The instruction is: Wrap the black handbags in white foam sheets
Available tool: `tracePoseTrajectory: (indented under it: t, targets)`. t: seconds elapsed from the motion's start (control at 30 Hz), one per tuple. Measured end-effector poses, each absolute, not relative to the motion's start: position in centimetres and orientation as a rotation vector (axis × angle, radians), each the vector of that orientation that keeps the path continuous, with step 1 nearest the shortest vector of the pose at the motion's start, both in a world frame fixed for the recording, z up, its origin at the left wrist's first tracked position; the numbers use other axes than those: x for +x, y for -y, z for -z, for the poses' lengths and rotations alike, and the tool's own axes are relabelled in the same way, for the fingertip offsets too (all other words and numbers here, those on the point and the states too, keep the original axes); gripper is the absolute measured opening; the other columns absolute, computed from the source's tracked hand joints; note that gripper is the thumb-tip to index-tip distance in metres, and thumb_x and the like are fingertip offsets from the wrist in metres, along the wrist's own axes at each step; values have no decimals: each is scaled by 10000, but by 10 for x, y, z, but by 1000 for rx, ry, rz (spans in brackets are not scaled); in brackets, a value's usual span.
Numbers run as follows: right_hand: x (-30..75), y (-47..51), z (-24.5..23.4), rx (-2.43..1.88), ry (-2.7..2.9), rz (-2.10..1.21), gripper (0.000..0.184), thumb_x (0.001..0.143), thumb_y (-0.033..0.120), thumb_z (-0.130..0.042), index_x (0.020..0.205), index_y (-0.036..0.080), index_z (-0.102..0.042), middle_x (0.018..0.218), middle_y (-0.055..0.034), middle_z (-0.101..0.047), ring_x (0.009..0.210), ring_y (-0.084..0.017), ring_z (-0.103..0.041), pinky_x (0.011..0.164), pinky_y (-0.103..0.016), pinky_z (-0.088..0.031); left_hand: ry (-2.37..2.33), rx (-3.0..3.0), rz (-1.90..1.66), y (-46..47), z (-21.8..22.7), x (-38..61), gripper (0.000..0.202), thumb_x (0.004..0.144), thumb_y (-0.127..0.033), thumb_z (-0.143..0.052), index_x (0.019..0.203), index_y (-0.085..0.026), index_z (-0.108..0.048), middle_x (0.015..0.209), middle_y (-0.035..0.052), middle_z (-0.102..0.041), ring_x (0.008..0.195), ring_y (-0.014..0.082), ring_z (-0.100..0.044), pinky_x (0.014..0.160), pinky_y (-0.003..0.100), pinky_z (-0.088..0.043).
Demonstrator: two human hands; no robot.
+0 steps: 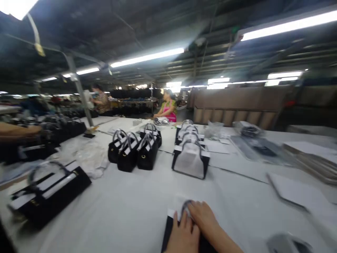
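Observation:
At the bottom middle, both my hands rest on a black handbag point(168, 230) with white paper wrapping, lying on the white table point(131, 207). My left hand point(183, 237) lies flat on the bag with fingers stretched forward. My right hand point(202, 218) crosses over it, fingers curled around the bag's wrapped handle point(185, 207). Most of the bag is hidden under my hands and cut off by the frame's lower edge.
Upright black handbags point(134, 149) stand in a group mid-table, paper-wrapped ones point(191, 154) beside them. Another bag point(47, 195) lies at the left. Flat card sheets point(292, 189) and stacks lie at right. People work at the far end.

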State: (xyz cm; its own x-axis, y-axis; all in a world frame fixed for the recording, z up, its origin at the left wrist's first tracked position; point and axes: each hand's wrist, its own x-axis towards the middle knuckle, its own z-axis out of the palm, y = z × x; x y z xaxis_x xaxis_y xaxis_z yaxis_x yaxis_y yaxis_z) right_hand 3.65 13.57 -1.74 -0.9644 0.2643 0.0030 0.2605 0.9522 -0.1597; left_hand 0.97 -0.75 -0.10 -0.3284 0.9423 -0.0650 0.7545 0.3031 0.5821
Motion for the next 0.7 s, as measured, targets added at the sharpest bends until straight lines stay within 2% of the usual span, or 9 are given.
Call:
tracePoseTrajectory:
  t: [0.07, 0.2, 0.33, 0.43, 0.57, 0.63, 0.7]
  targets:
    - [30, -129, 10, -529, 3128, -250, 212, 818, 146, -489, 908, 179, -679, 958, -147, -692, 903, -269, -643, 820, -384, -463, -2245, 1548, -577, 17, 2, 18, 792, 778, -638, -388, 1418, -181, -290, 1518, 123, -197, 1407, 332, -65, 1111, 603, 47]
    - [35, -125, 14, -662, 3145, -233, 169, 792, 118, -530, 846, 167, -682, 929, -121, -701, 898, -233, -647, 795, -305, -461, -2326, 1531, -463, 18, 7, 17, 766, 797, -615, -357, 1423, -180, -280, 1510, 107, -237, 1405, 313, -99, 1115, 589, 6]
    - [59, -129, 6, -703, 3097, -197, 177, 743, 103, -553, 845, 155, -687, 930, -123, -700, 862, -243, -653, 744, -298, -461, -2346, 1519, -452, 18, 8, 18, 707, 788, -636, -347, 1324, -185, -444, 1440, 129, -379, 1384, 329, -176, 1104, 605, -24]
    - [80, -140, -7, -805, 2992, -173, 243, 810, 126, -452, 886, 159, -680, 926, -117, -697, 846, -241, -651, 730, -306, -452, -2359, 1485, -420, 20, 3, 19, 662, 780, -657, -345, 1231, -206, -523, 1380, 137, -455, 1370, 339, -213, 1090, 623, -38]
    - [101, -151, -16, -959, 2814, -243, 366, 882, 142, -308, 887, 171, -673, 864, -70, -695, 829, -190, -634, 721, -262, -431, -2344, 1445, -376, 19, -2, 20, 632, 782, -632, -362, 1233, -215, -511, 1390, 134, -444, 1375, 350, -189, 1074, 647, -41]
    - [105, -148, -16, -954, 2733, -286, 361, 901, 157, -306, 970, 178, -661, 859, -59, -685, 798, -173, -621, 705, -251, -425, -2334, 1443, -368, 17, -1, 20, 621, 784, -622, -370, 1242, -226, -505, 1404, 121, -431, 1377, 356, -181, 1069, 657, -32]
    - [102, -143, -15, -837, 2725, -163, 343, 888, 141, -372, 1145, 195, -592, 964, -81, -660, 829, -185, -601, 728, -272, -420, -2334, 1445, -369, 15, 0, 20, 605, 788, -617, -373, 1240, -239, -509, 1407, 108, -430, 1376, 357, -186, 1068, 663, -30]
